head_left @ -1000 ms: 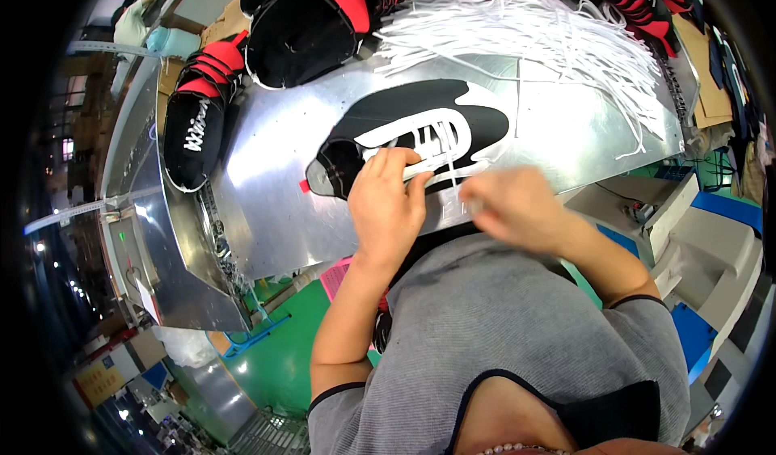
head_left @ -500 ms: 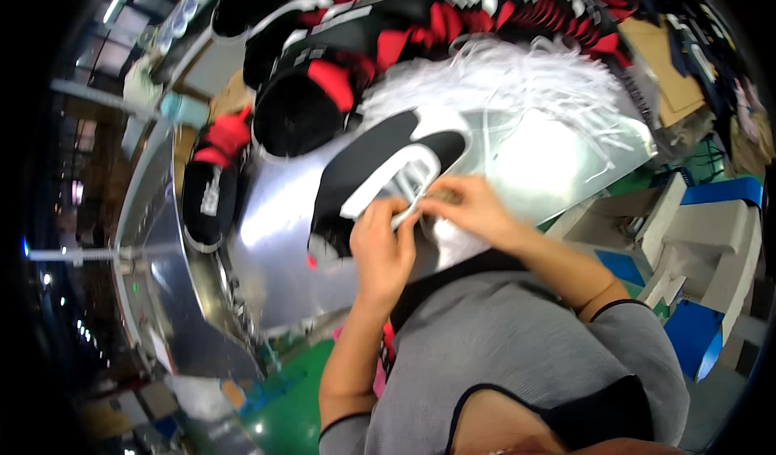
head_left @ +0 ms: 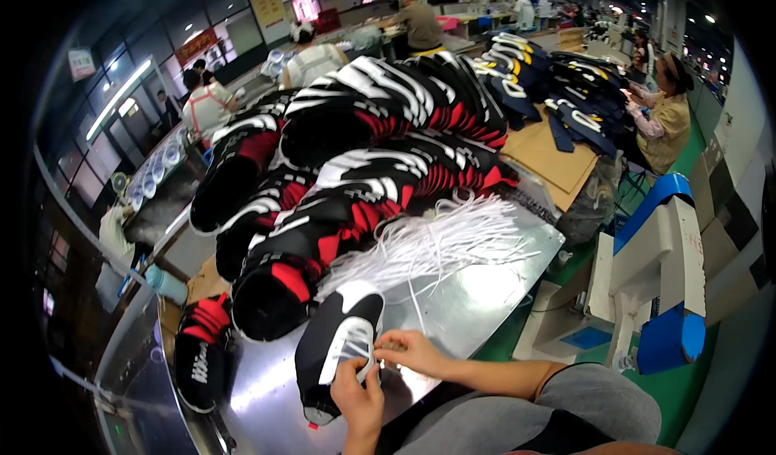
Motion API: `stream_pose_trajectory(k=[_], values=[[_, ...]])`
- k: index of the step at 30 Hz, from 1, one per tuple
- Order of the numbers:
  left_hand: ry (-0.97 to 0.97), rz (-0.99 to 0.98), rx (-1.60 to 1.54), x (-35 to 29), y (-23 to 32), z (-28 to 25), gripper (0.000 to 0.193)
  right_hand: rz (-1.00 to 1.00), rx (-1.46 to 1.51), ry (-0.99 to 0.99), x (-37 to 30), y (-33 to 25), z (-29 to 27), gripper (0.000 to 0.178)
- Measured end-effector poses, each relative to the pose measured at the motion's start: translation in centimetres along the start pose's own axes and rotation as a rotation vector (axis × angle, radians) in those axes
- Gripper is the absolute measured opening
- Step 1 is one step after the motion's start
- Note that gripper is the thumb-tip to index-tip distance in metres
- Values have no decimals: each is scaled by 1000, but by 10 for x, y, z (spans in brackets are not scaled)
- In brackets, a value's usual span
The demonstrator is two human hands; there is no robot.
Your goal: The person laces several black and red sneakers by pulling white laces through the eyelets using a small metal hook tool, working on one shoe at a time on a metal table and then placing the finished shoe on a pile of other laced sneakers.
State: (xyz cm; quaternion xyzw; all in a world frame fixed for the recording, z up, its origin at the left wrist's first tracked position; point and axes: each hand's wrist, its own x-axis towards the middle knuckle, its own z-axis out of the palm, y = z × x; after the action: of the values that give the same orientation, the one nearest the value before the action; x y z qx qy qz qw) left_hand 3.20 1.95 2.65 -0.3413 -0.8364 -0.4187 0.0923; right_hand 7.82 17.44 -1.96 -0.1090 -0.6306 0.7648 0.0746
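Spreading across the far half of the metal table (head_left: 485,309), we are seeing the biggest thing: rows of black, red and white shoe uppers (head_left: 364,156), overlapping so closely that we cannot count them. Beyond them, a second batch of dark blue uppers (head_left: 566,91) is lying on cardboard, also too many to count. One bundle of white laces (head_left: 436,245) is fanning out just beside the rows, its strands too fine to number. One separate black and red upper (head_left: 202,358) is lying at the table's left edge.

We are working on one black and white shoe (head_left: 335,350) at the near edge. Its long axis is running from near-left to far-right, with one end pointing toward the laces and the other toward us.

Our left hand (head_left: 360,398) is gripping the shoe's near side, fingers curled. Our right hand (head_left: 408,350) is pinching closed at the shoe's white panel; what it is pinching is too small to tell.
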Motion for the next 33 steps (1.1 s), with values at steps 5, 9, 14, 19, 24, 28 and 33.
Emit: stream_pose_trajectory(k=[5, 9, 14, 19, 24, 28, 33], values=[[6, 47, 11, 10, 6, -12, 13, 9, 103, -117, 6, -4, -12, 12], [-16, 83, 64, 22, 11, -18, 17, -13, -15, -44, 3, -19, -5, 15], [12, 47, 89, 11, 10, -17, 21, -95, -11, 171, -6, -19, 14, 18], [9, 62, 96, 10, 11, -13, 20, 75, 44, -14, -5, -15, 4, 15], [46, 113, 122, 13, 12, -15, 20, 223, 142, -253, -1, -25, -13, 16], [66, 100, 131, 25, 10, -32, 24, 149, -340, -527, -34, -35, -19, 20], [-319, -61, 261, 15, -18, -19, 20, 116, -133, -302, -30, -35, -23, 15]])
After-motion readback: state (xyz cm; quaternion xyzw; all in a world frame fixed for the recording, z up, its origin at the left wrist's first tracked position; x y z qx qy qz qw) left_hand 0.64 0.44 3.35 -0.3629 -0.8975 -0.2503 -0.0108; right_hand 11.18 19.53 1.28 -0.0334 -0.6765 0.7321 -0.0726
